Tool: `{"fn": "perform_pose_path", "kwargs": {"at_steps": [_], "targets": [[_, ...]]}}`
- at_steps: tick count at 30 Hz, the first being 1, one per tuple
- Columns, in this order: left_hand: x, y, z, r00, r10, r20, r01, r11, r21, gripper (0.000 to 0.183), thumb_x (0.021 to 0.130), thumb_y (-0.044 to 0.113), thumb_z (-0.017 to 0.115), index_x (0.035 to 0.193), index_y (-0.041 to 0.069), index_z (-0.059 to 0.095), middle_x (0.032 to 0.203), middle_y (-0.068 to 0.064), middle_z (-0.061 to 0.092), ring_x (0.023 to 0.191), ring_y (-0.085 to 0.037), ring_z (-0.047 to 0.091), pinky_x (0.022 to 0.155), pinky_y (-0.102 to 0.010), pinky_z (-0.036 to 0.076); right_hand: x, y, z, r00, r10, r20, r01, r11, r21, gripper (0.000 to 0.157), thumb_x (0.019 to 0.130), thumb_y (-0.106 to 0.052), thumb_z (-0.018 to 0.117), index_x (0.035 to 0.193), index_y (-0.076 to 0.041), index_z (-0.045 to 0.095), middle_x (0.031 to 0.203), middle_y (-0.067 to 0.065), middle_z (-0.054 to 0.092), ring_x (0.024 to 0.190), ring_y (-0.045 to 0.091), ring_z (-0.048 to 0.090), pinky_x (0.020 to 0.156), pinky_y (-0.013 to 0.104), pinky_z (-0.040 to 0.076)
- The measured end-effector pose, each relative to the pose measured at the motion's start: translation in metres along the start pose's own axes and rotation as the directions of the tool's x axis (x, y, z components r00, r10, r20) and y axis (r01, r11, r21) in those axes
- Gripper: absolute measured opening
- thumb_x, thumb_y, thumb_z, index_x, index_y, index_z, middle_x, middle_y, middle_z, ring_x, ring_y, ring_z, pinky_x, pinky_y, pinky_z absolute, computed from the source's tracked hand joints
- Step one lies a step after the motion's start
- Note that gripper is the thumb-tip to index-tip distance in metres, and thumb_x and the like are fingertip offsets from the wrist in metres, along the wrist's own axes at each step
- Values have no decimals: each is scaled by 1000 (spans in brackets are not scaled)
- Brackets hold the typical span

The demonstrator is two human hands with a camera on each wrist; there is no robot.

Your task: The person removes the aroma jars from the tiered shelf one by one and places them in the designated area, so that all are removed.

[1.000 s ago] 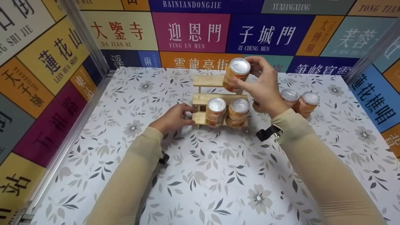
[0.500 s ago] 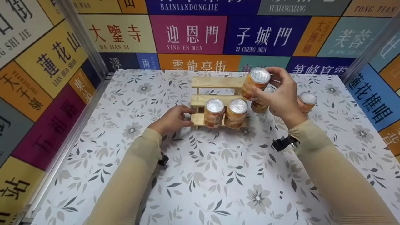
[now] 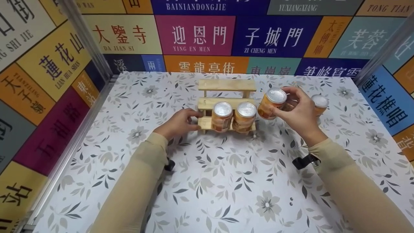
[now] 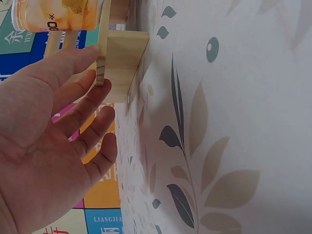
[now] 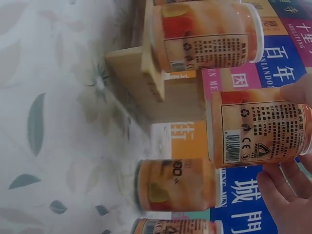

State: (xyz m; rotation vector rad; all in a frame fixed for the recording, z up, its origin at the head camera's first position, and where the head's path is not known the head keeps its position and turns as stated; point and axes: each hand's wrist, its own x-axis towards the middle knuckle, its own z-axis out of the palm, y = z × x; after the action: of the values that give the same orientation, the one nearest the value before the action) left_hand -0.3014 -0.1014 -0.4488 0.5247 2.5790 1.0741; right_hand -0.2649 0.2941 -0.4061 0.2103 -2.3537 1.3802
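My right hand (image 3: 299, 113) grips an orange can (image 3: 271, 105) with a silver lid, tilted a little, just right of a small three-step wooden rack (image 3: 226, 84). In the right wrist view this can (image 5: 258, 126) is raised above the table, its barcode label facing the camera. Two similar cans (image 3: 222, 117) (image 3: 245, 117) stand side by side on the rack's lowest step. At that step's left end, my left hand (image 3: 178, 123) pinches the plank; the left wrist view shows the thumb (image 4: 83, 61) against one face and fingertips against the other.
Right of the rack, another can (image 3: 320, 105) stands on the floral tabletop (image 3: 226, 181), partly behind my right hand. The right wrist view shows two cans (image 5: 178, 185) (image 5: 178, 226) standing there. Panels with printed lettering (image 3: 197, 35) wall the back and sides.
My right hand has carried the can from above the rack's upper steps to the right and down, beside the rack. The left hand stays at the lowest step.
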Motion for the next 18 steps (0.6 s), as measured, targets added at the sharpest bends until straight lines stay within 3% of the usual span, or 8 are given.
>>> {"fn": "perform_pose_path", "kwargs": {"at_steps": [9,18], "targets": [[1,1,1,1000,5,-7,-5,1000,-1,49,89,15,79,137,17,68,125,-7,63,105,-28,58,82,-33,46,-15,16,-7,998,-20,60,24,997,-69,65,74,-7,92,131,-3,63,120,15,70,95,2,68,79,15,56],[0,0,0,1000,-8,-4,8,1000,-13,50,88,16,80,137,18,68,122,-8,63,102,-24,56,81,-34,46,-19,26,-10,985,112,130,-96,988,-120,65,76,-11,92,132,-3,61,124,16,68,105,9,66,89,13,53]]}}
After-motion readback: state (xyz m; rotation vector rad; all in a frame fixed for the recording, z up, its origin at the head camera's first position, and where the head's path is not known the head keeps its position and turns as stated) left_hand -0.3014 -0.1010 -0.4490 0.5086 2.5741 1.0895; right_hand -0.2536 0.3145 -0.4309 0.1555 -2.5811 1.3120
